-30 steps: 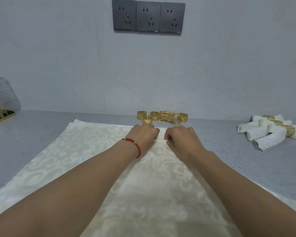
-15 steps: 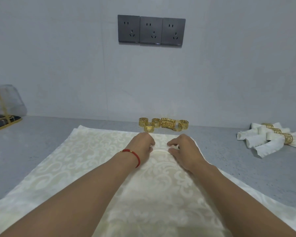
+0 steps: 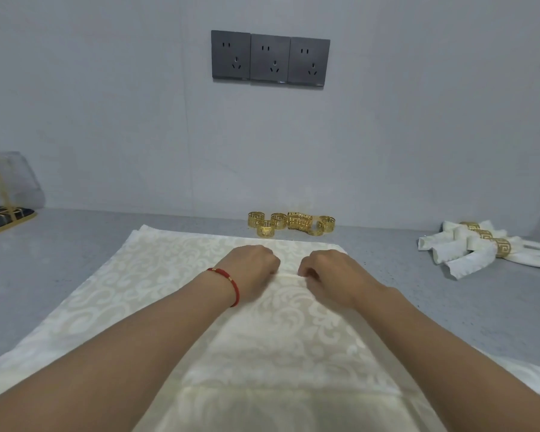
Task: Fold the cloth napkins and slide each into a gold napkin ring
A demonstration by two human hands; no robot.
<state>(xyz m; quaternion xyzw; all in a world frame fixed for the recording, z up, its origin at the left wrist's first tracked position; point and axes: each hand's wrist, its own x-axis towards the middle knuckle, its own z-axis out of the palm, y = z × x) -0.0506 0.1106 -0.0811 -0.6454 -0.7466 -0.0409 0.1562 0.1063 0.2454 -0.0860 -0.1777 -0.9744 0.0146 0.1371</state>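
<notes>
Cream damask, woven with pale scrolls, covers most of what we see: a cloth napkin [image 3: 156, 275] lies spread on the grey countertop [image 3: 75, 244], its far edge running just short of the wall. Both of our hands sit side by side on the cloth, a little back from that far edge. Our left hand [image 3: 250, 269] has its fingers curled down into the fabric, and our right hand [image 3: 328, 272] does the same; between them a small raised ridge of napkin stands up, and we appear to pinch it from each side, though the fingertips are tucked under and we cannot see the grip itself. A red cord bracelet [image 3: 228, 285] circles our left wrist.

Just beyond the napkin's far edge, near the wall, a cluster of loose gold napkin rings [image 3: 290, 224] rests on the counter, some upright and some tipped. Well off to the right lies a heap of finished rolled napkins [image 3: 474, 251], each already passed through a gold ring. On the wall above hang three dark grey power sockets [image 3: 270, 59]. At the far left edge we see a gold-rimmed tray [image 3: 3, 216] with a clear cover behind it.
</notes>
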